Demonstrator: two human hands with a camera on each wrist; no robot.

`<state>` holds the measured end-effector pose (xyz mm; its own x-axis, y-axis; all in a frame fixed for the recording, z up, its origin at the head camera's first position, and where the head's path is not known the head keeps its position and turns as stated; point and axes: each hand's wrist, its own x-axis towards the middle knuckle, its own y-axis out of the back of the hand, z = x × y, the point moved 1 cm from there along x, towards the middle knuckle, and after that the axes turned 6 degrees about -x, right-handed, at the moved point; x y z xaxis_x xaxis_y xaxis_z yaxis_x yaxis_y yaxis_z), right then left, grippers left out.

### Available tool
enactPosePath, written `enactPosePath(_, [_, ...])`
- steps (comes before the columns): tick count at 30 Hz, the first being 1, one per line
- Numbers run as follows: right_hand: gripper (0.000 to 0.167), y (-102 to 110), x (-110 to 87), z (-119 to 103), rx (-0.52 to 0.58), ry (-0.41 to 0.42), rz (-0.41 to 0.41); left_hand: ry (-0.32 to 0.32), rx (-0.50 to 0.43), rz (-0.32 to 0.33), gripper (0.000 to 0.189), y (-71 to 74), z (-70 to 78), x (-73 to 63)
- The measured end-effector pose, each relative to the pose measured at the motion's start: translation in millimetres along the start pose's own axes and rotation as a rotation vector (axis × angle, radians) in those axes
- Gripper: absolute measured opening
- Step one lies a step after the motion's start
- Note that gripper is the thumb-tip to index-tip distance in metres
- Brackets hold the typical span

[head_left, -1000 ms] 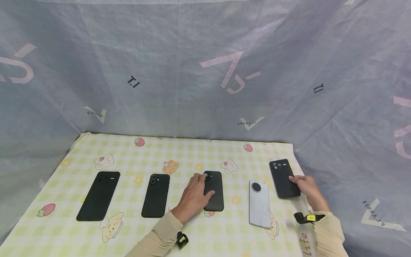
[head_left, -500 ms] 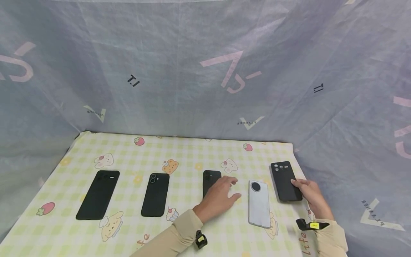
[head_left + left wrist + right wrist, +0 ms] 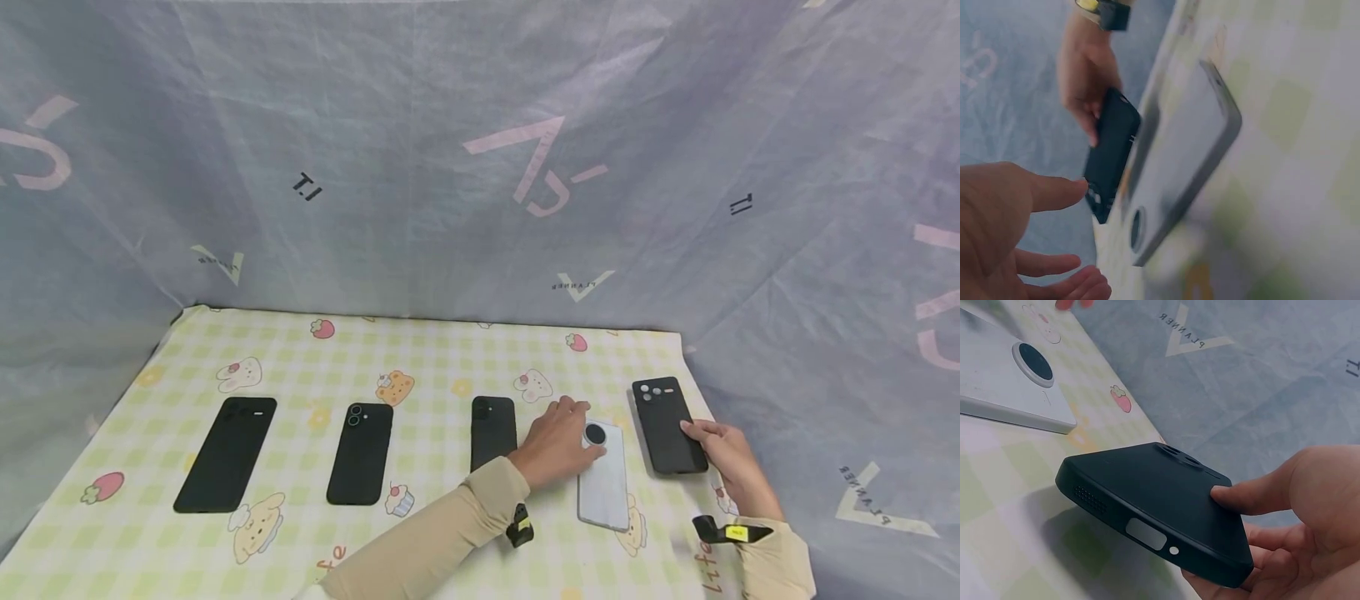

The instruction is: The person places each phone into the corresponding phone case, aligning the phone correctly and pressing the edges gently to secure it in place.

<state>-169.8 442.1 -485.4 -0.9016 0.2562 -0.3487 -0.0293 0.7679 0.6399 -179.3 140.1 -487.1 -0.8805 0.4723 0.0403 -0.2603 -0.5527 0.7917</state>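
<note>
A black phone case (image 3: 666, 429) with camera and port cut-outs is pinched along its right edge by my right hand (image 3: 731, 462). In the right wrist view the case (image 3: 1147, 487) is raised off the cloth, thumb on its back and fingers beneath. My left hand (image 3: 557, 443) reaches over the upper left of a white phone (image 3: 603, 487) with a round black camera. The left wrist view shows its thumb and fingers (image 3: 1054, 194) spread and apart from the white phone (image 3: 1179, 150). The phone lies back up.
Further left on the checked tablecloth (image 3: 420, 350) lie a black phone or case (image 3: 493, 429) partly behind my left arm, another black one with two lenses (image 3: 362, 458), and a larger black one (image 3: 227, 457). A grey fabric curtain (image 3: 412, 167) surrounds the table's back and sides.
My left hand has moved right, from the middle black phone or case to over the white phone. My right hand has lifted and shifted the black case slightly.
</note>
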Motion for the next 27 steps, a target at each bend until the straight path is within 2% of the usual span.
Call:
enactPosePath(4, [0.071, 0, -2.7, -2, 0.006, 0.012, -0.005, 0.02, 0.054, -0.004, 0.064, -7.0, 0.2, 11.8])
enactPosePath(8, [0.071, 0, -3.8, -2, -0.003, 0.027, -0.013, 0.047, 0.093, -0.042, 0.066, -11.3, -0.2, 18.8])
enactPosePath(16, [0.07, -2, -3.6, 2, -0.019, 0.04, -0.013, 0.092, 0.132, -0.112, 0.1, -18.7, -2.6, 23.7])
enactPosePath(23, [0.07, -1, -2.7, 0, -0.012, 0.039, -0.006, 0.048, 0.272, -0.159, 0.088, -20.1, 2.4, 25.8])
enactPosePath(27, [0.07, -1, -2.9, -1, -0.011, 0.033, -0.001, 0.024, 0.278, -0.173, 0.082, -23.7, 0.5, 27.4])
